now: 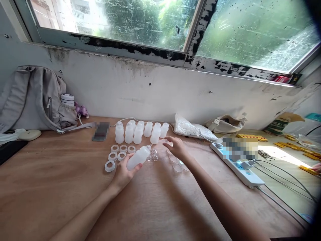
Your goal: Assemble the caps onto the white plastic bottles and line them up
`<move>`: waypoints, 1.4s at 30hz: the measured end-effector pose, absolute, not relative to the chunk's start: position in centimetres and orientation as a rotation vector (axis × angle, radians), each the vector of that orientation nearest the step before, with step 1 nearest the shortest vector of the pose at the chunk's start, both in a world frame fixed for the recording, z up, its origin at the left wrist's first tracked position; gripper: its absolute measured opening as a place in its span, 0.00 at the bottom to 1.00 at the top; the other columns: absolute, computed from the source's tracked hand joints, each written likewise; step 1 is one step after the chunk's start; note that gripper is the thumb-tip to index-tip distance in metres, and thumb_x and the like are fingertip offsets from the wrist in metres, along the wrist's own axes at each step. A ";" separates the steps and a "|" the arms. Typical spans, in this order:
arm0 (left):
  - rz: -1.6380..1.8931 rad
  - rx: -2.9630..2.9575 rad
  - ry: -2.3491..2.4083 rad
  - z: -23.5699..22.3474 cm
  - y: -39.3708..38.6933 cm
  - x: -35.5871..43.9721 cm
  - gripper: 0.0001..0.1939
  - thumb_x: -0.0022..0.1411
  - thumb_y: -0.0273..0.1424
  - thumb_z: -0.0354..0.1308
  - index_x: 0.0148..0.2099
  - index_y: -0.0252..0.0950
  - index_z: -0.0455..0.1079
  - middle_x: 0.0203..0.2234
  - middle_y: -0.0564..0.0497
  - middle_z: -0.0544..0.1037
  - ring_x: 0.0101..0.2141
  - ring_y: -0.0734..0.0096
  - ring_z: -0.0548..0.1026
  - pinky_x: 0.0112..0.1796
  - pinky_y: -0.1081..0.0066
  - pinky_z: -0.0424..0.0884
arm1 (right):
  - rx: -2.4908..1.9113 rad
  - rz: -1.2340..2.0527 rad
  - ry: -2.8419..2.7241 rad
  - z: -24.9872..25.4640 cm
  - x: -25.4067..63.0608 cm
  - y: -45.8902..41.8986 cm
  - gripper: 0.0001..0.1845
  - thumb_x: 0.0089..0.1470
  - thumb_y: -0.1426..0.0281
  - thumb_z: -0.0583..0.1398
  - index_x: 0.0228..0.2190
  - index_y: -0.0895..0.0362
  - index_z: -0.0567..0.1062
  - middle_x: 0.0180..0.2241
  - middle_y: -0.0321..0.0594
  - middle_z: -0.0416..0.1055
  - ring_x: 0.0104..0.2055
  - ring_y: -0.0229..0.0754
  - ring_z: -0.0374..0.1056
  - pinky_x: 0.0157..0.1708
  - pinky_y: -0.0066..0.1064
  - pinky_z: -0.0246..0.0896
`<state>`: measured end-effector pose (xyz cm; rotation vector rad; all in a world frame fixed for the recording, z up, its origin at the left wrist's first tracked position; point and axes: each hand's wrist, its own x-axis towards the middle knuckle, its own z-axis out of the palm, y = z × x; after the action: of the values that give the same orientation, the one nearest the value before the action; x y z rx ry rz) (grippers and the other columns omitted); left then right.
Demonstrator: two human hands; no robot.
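Work at a bottle's mouth seems in hand, calling next for steadiness: above the table (140,211), the left hand (125,171) wraps the tilted bottle (137,159); white rings (109,166) lie leftward; beyond, the right hand (176,147) bends narrowly, whether gripping anything I can't tell; standing bottles (137,134) behind

Backpack (27,97): grey, white tumbler (67,99) in its side pocket (68,111)
Power strip (237,167): white, lying slantwise
Canvas bag (225,127): beige, near the wall (140,92)
Window frame (132,48): patched black
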<state>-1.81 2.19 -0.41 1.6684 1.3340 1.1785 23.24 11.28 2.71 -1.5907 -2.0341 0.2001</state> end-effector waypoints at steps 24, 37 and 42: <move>0.924 1.783 1.355 -1.1 3.0 -2.4 0.21 0.46 0.39 0.60 0.44 0.41 0.64 0.39 0.52 0.72 0.36 0.66 0.72 0.35 0.71 0.69 | -1.217 0.987 -1.564 -0.8 19.9 4.6 0.13 0.50 0.60 0.56 0.31 0.57 0.69 0.22 0.34 0.66 0.20 0.35 0.64 0.21 0.26 0.58; 0.803 1.884 1.134 -0.5 2.3 -2.1 0.22 0.44 0.37 0.62 0.44 0.41 0.65 0.39 0.50 0.72 0.37 0.63 0.71 0.38 0.66 0.68 | -1.020 1.707 -1.123 -0.6 19.1 3.9 0.28 0.52 0.50 0.46 0.25 0.59 0.72 0.26 0.41 0.68 0.24 0.38 0.64 0.22 0.26 0.57; 0.776 1.871 1.123 -0.3 2.0 -1.8 0.22 0.44 0.37 0.62 0.43 0.41 0.65 0.37 0.51 0.72 0.36 0.64 0.71 0.37 0.65 0.68 | -1.007 1.934 -0.947 0.0 18.7 3.4 0.28 0.49 0.48 0.48 0.24 0.59 0.71 0.23 0.39 0.68 0.21 0.37 0.63 0.20 0.27 0.56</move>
<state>-1.84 1.97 -0.25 1.8714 1.1234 0.7755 18.71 3.45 0.00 -1.0066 -0.9475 1.9339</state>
